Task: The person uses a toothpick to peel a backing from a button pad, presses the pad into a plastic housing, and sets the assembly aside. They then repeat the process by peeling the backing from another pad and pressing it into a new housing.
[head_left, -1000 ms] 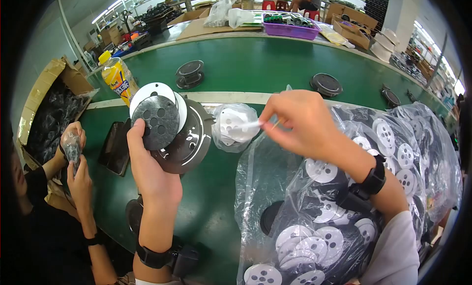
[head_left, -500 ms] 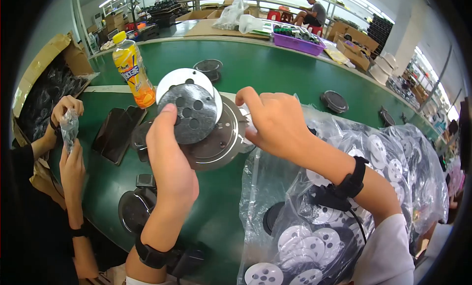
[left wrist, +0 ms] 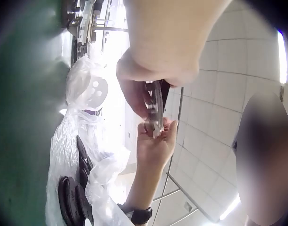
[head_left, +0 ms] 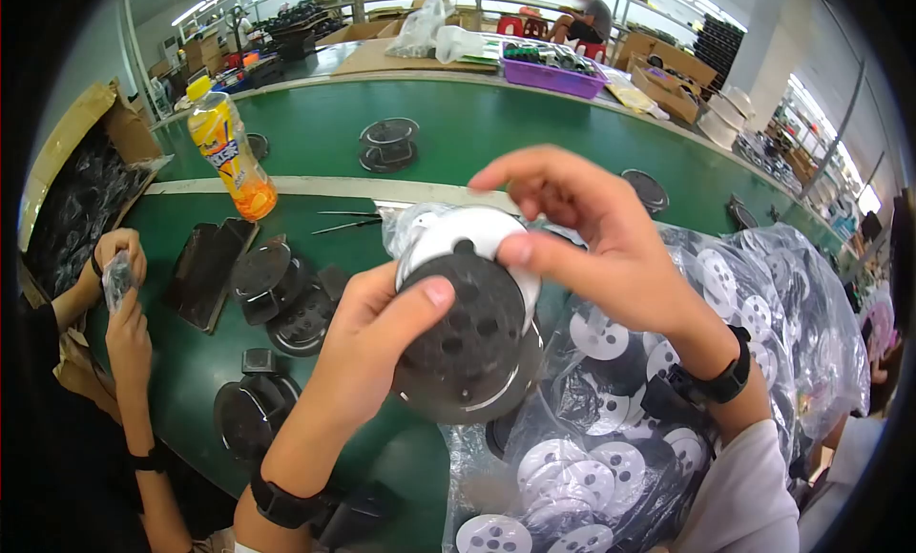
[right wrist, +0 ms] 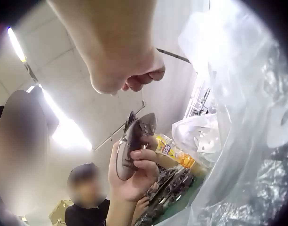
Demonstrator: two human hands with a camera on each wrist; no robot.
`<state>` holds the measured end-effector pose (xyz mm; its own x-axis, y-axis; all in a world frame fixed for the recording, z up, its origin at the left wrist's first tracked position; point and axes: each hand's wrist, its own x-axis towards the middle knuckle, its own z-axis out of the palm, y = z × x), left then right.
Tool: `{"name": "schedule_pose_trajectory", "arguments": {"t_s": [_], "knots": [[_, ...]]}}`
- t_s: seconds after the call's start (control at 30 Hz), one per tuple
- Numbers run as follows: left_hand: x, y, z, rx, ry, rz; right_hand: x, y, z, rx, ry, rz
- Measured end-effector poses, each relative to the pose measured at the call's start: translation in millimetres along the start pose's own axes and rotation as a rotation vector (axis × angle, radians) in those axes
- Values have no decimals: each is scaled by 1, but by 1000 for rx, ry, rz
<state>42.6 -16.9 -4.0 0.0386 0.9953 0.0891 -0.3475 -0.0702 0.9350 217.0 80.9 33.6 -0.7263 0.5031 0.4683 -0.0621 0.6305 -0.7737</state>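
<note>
My left hand (head_left: 367, 338) grips a round dark plastic housing (head_left: 468, 400), which also shows edge-on in the left wrist view. Under its thumb lies a black disc (head_left: 463, 314) with several round holes. White discs (head_left: 472, 230) fan out behind that one, toward the far side. My right hand (head_left: 596, 238) is at the right edge of this stack, its thumb overlapping a white disc and its other fingers loosely bent and spread. In the right wrist view, the right hand (right wrist: 139, 77) appears above the housing (right wrist: 130, 153) with a gap between.
Clear plastic bags (head_left: 611, 458) of white and black discs cover the right side. Further housings (head_left: 253, 415), dark flat phone-like items (head_left: 205, 271), tweezers (head_left: 348, 219) and a drink bottle (head_left: 229, 152) stand or lie leftward. Another person's hands (head_left: 124, 295) hold a wrapped item at far left.
The right hand held a thin white piece one second ago; none shows in its fingers now. The left hand has brought the housing and discs rightward and lower in view, below the right hand.
</note>
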Motion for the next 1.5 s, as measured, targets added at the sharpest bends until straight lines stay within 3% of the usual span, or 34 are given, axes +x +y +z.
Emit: {"name": "schedule_pose_trajectory", "arguments": {"t_s": [0.1,0.23,0.3,0.33,0.5,0.6,0.7,0.77,0.8,0.83,0.9,0.93,1.03,1.07,1.17,1.2,1.33,1.4,1.43,1.5], "knots": [[-2,4,-1,59,-82,-105,-11,2,5,78,-34,146],[1,-2,-1,-43,-6,-129,-11,8,12,145,71,106],[1,-4,0,-43,3,-151,-9,10,9,-360,64,-192],[2,-6,0,-76,10,-149,-9,16,12,-349,62,-234],[3,-5,13,-278,132,-159,-10,8,11,-415,-7,-203],[3,-13,9,-186,147,-194,-10,10,10,-400,-109,-184],[4,-13,11,-125,163,-267,-11,18,12,-249,-64,-173],[5,-13,13,-179,315,-222,-11,17,5,62,-108,139],[6,-15,11,-141,278,-157,-9,15,-2,269,-146,305],[6,-13,11,-140,278,-156,-7,15,-4,456,-79,257],[5,-6,11,165,326,-129,-3,18,-14,607,-11,219],[4,1,1,216,106,-201,-2,18,-21,600,-4,215],[-1,14,-10,485,-312,-464,-1,16,-39,588,-13,190],[-1,10,-14,595,-437,-376,-1,16,-40,555,2,192],[5,12,-19,776,-518,-435,-1,15,-40,563,-18,151],[5,9,-17,783,-521,-369,-1,14,-38,546,-8,149],[3,10,-20,924,-559,-365,-1,16,-38,525,4,160],[-5,17,-15,1326,-458,-203,-1,16,-39,517,23,170],[-8,19,-14,1327,-459,-206,-1,16,-39,507,39,179],[-12,21,-11,1574,-82,-253,-2,16,-37,520,24,175]]}}
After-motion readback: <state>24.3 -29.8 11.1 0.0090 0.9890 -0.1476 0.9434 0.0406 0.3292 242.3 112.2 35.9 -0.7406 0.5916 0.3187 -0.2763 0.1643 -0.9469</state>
